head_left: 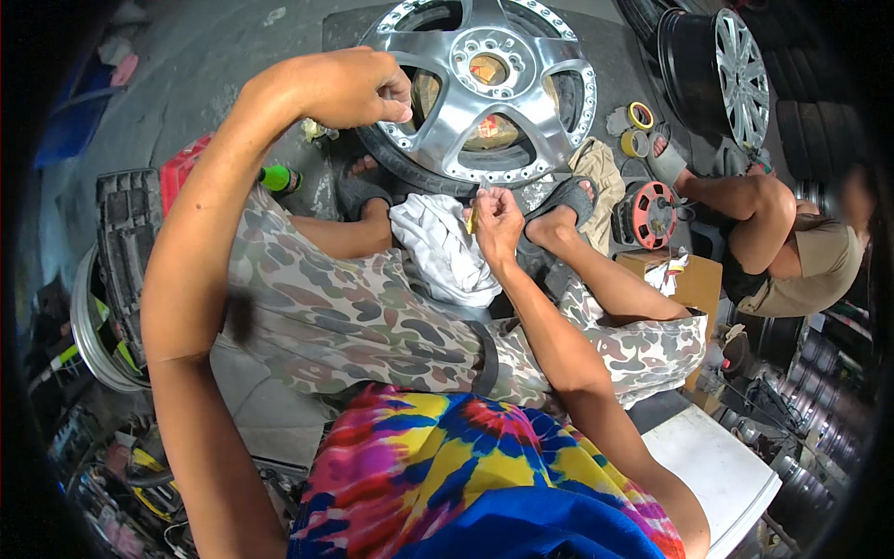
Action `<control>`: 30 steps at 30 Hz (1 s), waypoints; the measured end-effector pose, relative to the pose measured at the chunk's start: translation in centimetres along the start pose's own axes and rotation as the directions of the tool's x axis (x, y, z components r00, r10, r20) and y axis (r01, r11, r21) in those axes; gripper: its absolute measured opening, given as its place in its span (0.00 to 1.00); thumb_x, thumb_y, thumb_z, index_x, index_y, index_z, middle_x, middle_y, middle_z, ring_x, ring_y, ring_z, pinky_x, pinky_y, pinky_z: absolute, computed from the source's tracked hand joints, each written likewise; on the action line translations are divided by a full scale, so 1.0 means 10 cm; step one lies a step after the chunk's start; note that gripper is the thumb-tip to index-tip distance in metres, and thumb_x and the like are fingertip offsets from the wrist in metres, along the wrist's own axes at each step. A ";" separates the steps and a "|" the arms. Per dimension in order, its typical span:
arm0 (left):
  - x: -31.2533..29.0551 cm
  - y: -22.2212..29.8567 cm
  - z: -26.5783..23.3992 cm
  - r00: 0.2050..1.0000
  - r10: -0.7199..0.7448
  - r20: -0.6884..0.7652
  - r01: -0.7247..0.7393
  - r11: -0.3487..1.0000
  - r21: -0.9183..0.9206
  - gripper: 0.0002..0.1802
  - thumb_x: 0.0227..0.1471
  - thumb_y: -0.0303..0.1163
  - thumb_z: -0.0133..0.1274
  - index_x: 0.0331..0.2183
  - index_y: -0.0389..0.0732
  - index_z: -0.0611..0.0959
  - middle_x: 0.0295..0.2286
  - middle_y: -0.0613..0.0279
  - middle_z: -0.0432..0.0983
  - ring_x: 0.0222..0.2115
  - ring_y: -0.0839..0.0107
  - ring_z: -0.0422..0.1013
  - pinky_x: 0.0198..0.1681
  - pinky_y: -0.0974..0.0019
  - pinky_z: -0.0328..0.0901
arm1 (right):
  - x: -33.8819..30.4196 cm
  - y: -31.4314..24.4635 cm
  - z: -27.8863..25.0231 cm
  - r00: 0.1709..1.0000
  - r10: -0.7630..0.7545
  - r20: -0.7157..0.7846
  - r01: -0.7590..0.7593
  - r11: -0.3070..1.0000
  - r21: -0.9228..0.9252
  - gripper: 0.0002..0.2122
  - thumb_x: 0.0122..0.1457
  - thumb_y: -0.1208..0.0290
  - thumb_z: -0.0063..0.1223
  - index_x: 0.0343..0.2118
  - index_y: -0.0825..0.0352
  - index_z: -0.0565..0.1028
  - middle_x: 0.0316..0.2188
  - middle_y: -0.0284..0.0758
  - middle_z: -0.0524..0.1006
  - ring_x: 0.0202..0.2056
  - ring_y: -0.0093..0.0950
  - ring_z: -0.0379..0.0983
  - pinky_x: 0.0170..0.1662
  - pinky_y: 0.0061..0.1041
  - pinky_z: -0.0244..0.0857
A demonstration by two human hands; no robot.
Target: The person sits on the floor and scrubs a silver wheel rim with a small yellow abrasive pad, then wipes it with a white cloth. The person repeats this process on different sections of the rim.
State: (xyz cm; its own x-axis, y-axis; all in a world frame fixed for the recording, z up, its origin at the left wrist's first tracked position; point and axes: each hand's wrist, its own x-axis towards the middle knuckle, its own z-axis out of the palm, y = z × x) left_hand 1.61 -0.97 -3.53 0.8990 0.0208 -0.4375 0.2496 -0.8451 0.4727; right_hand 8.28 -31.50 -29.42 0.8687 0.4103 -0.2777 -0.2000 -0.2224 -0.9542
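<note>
A silver alloy wheel rim [438, 130] with broad spokes and a bolt-studded edge lies in front of me, resting on a black tyre [410, 174]. My left hand [358, 88] is over the rim's left edge with its fingers curled in; whatever they hold, if anything, is hidden. Just below the rim's near edge, my right hand [498, 222] is closed in a pinch. A small pale piece shows at its fingertips and a yellow bit beside the palm, too small to name. A white cloth [442, 247] lies between my legs, left of the right hand.
On the right are tape rolls [640, 115], a red-and-black reel [647, 214], a cardboard box [703, 279] and a dark wheel [689, 56] with a silver face. A person [792, 242] sits there. A green bottle [279, 178] and red case [186, 163] are at left.
</note>
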 end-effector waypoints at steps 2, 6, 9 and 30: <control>0.01 -0.02 -0.02 1.000 0.014 0.001 -0.014 1.000 -0.003 0.17 0.64 0.43 0.59 0.46 0.41 0.88 0.43 0.49 0.83 0.48 0.52 0.76 0.54 0.53 0.69 | -0.02 -0.03 0.08 1.000 0.007 0.012 -0.007 0.999 0.031 0.08 0.69 0.71 0.59 0.37 0.72 0.76 0.23 0.32 0.80 0.22 0.20 0.79 0.27 0.20 0.72; -0.01 0.03 0.00 0.998 0.047 -0.030 -0.046 0.999 0.014 0.17 0.64 0.44 0.59 0.45 0.41 0.88 0.43 0.48 0.83 0.48 0.51 0.76 0.53 0.53 0.70 | -0.04 -0.05 0.23 0.997 -0.008 0.079 0.010 1.000 -0.026 0.09 0.70 0.70 0.59 0.37 0.72 0.76 0.25 0.33 0.81 0.25 0.20 0.80 0.29 0.20 0.73; -0.02 -0.01 0.02 0.999 0.010 -0.037 -0.010 1.000 -0.008 0.18 0.64 0.44 0.60 0.45 0.41 0.88 0.43 0.48 0.83 0.47 0.50 0.77 0.52 0.53 0.70 | -0.05 -0.02 0.22 0.999 -0.025 0.037 0.026 1.000 -0.006 0.08 0.69 0.72 0.58 0.37 0.72 0.76 0.24 0.33 0.81 0.24 0.20 0.80 0.28 0.22 0.73; 0.81 -0.75 1.09 0.992 0.035 -0.123 0.028 0.879 0.476 0.26 0.45 0.41 0.74 0.44 0.37 0.87 0.51 0.51 0.78 0.53 0.53 0.74 0.56 0.51 0.71 | 0.03 0.14 0.38 0.988 -0.060 0.145 0.073 0.993 -0.090 0.10 0.71 0.67 0.58 0.36 0.70 0.76 0.24 0.29 0.80 0.23 0.14 0.70 0.28 0.18 0.65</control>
State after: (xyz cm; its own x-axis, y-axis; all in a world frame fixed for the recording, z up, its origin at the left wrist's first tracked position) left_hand 3.07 -0.28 -18.95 0.9445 0.0569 -0.3235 0.0735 -0.9965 0.0392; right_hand 6.53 -28.29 -31.27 0.8040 0.5469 -0.2333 -0.0940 -0.2705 -0.9581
